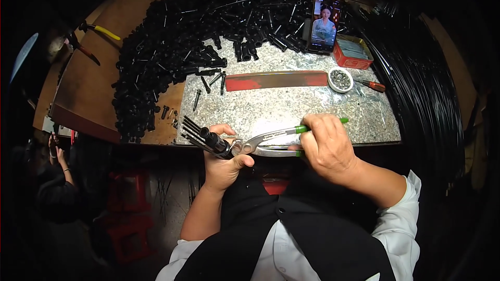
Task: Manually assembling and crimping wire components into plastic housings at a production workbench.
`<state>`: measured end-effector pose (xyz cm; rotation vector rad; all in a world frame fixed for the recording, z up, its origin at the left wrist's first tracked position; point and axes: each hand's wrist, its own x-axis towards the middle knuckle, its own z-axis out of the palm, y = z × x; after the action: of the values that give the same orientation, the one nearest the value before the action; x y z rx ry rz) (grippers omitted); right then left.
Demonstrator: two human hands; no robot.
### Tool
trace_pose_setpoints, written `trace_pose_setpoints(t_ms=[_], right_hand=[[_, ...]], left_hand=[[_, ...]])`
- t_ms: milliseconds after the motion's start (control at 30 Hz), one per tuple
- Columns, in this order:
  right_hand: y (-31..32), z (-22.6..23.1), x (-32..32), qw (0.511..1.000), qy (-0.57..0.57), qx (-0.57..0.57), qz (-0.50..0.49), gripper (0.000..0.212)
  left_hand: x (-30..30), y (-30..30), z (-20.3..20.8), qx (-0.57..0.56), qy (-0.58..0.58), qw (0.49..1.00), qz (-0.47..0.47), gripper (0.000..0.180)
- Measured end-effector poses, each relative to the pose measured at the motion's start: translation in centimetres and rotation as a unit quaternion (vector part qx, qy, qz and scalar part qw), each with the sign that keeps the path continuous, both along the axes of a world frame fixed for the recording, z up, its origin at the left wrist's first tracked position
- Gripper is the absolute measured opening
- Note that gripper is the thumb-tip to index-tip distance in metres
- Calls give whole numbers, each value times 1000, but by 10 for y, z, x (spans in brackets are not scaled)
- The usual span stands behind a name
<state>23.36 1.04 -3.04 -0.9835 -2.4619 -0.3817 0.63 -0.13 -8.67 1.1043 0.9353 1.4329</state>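
My left hand is closed around a black tubular hub with several thin dark rods sticking out to the left. The hub is held at the table's front edge, and its lower part is hidden by the fingers. My right hand grips a pair of pliers with silver arms and green handle ends. The handles stand somewhat apart. Their head meets the hub beside my left thumb; exactly what the jaws bite cannot be made out.
A large heap of black tubular parts covers the back left. A red-edged strip, a white cup of small metal pieces, a screwdriver, a red tin and a propped phone lie beyond my hands. Long black rods fill the right.
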Motion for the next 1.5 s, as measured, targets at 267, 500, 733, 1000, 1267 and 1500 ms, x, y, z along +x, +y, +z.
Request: trace_pose_setpoints(t_ms=[267,500,733,1000,1267,1500], right_hand=[[-10,-11,9,986,21,-142,90,11],[-17,-1,8,441,218,-864,109,20],[-14,11,8,671,154,-718,105,44],[-18,11,12,821,113,-554,77,26],[-18,11,14,716,111,-680,109,37],[-5,-16,28,961,50,-246,115,29]], left_hand=[[-15,3,-15,12,-30,996,-89,79],[-21,8,-19,-36,-64,975,-209,69],[-22,7,-10,1,38,992,-123,62],[-27,9,-9,-59,-54,984,-160,72],[-18,12,3,-11,90,990,-107,75],[-18,21,-15,55,24,992,-111,56]])
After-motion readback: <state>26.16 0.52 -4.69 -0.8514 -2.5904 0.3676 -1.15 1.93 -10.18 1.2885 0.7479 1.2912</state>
